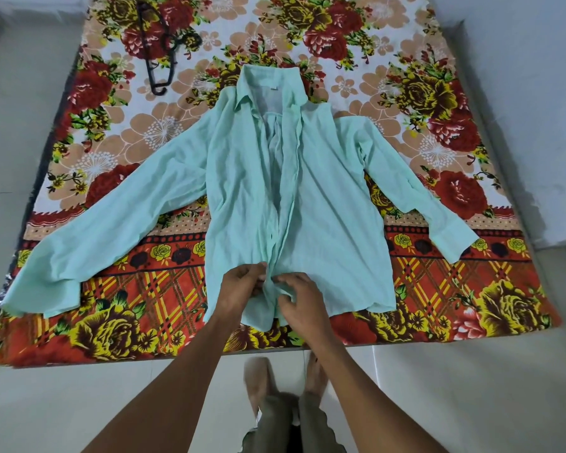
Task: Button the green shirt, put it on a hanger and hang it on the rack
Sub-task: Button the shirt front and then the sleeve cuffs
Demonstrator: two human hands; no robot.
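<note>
A pale green long-sleeved shirt (242,191) lies flat on its back on a flowered bedsheet, collar away from me, sleeves spread to both sides. Its front gapes from the collar down to about mid-chest. My left hand (242,286) and my right hand (299,299) meet at the front placket just above the hem, each pinching one edge of the fabric. My fingers hide any button there. A black plastic hanger (159,47) lies on the sheet at the far left, well apart from the shirt.
The flowered sheet (438,289) covers a low mattress on a pale tiled floor (46,403). White walls (520,93) rise close on the left and right. My bare feet (285,377) stand at the mattress's near edge. No rack is in view.
</note>
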